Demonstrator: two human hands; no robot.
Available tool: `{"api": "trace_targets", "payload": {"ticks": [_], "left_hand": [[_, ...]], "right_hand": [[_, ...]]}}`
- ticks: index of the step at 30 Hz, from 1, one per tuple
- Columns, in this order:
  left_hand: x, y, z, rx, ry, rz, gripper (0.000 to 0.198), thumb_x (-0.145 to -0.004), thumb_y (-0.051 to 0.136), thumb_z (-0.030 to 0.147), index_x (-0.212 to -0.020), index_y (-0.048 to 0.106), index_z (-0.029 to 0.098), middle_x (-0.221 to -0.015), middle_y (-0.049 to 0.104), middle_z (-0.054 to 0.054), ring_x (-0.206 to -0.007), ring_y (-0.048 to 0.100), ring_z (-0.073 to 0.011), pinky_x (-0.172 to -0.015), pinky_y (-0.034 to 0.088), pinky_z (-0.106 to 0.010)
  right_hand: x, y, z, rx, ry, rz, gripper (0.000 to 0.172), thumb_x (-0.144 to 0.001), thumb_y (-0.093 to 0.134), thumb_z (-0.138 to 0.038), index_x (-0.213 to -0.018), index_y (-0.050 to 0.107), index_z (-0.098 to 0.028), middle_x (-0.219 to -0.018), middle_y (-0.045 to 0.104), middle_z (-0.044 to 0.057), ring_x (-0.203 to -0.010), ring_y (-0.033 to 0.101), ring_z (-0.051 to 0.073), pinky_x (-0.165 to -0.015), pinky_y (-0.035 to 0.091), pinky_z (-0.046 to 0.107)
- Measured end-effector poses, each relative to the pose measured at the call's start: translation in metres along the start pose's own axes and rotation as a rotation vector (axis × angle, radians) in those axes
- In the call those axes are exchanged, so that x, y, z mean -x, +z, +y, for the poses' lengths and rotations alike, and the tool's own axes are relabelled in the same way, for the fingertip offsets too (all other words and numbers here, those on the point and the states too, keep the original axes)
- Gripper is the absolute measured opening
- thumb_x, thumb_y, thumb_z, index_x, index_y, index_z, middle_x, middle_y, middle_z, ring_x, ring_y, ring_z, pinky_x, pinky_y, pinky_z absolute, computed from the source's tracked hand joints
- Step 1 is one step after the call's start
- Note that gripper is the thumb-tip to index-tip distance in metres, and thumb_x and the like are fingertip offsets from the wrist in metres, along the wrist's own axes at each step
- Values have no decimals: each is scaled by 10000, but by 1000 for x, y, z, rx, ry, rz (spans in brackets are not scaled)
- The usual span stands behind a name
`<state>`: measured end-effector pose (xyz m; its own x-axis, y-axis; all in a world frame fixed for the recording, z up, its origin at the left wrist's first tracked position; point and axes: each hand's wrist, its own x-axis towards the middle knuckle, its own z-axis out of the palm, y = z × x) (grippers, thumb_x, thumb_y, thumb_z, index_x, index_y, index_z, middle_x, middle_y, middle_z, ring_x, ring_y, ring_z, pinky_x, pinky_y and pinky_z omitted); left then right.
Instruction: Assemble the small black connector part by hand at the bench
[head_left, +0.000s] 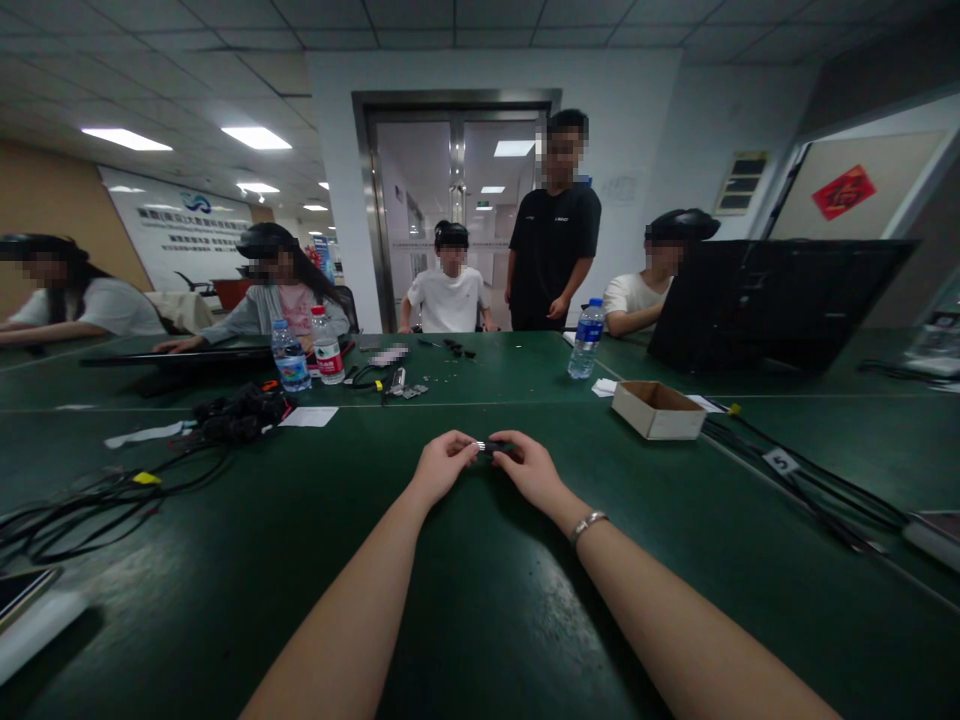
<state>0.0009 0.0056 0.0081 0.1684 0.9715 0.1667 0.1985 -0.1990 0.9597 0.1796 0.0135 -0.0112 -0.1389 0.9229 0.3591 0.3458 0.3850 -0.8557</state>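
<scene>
Head view, hands (pixel 444 466) (pixel 531 470) pinching object (pixel 489 447), seemingly black

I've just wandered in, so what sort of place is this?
Probably an office or shared workroom: a large black monitor stands on the green table, and a big lettered sign hangs toward the left.

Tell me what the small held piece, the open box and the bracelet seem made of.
Small held piece: likely plastic, dark, with a shiny silvery, possibly metal end; too small to be sure.
Open box: probably cardboard, matt, pale outside and brown inside.
Bracelet: looks like polished metal, from its silvery glints.
</scene>
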Motion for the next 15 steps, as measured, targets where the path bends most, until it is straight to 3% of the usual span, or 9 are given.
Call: {"api": "trace_targets", "payload": {"ticks": [10, 15], "left_hand": [[-4, -2, -9, -114, -10, 14, 415, -763, 528, 575, -743, 598, 167, -673, 613, -2, -631, 555, -136, -602, 412, -252], [-6, 0, -11, -135, 27, 36, 442, -762, 514, 597, -679, 571, 166, -583, 561, 17, -568, 519, -121, -566, 387, -232]], "right_hand": [[1, 0, -3, 27, -16, -4, 299, -746, 581, -151, -1038, 635, -188, -996, 648, 40, -777, 605, 138, -746, 510, 289], [4, 0, -11, 101, -134, -8, 268, -754, 609, -175, -1019, 644, -189, -986, 628, 46, -795, 585, 140, -713, 491, 268]]}}
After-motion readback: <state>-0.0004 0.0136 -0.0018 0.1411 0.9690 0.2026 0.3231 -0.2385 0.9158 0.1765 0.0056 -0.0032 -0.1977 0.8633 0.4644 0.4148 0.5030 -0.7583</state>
